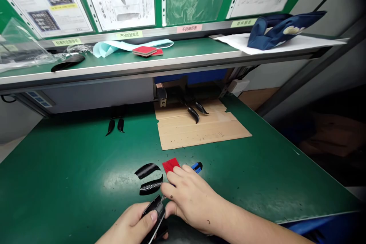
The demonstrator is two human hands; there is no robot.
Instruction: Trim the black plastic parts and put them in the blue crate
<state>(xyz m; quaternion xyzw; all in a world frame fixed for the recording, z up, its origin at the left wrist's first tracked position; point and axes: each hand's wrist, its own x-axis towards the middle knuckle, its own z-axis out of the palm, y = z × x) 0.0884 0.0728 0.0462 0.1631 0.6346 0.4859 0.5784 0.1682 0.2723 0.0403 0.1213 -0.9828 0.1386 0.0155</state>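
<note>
My left hand [140, 223] is closed around a curved black plastic part [154, 207], with the thumb pressed on its face. My right hand [188, 194] is curled around what looks like a utility knife [197, 167]; its blue and black handle shows past the little finger. A thin metal edge shows between the right thumb and index finger, against the black part. Beyond the hands, two curved black pieces [147, 170] lie on the green table. A red square pad [170, 165] lies beside the right fingers, partly covered by them.
A cardboard sheet [200, 133] with black curved pieces [193, 114] on it lies farther back. Two small black pieces [111, 126] rest at the back left. The shelf [200, 49] above holds red pads [144, 50], a pale blue strap [108, 48] and dark blue cloth [265, 38].
</note>
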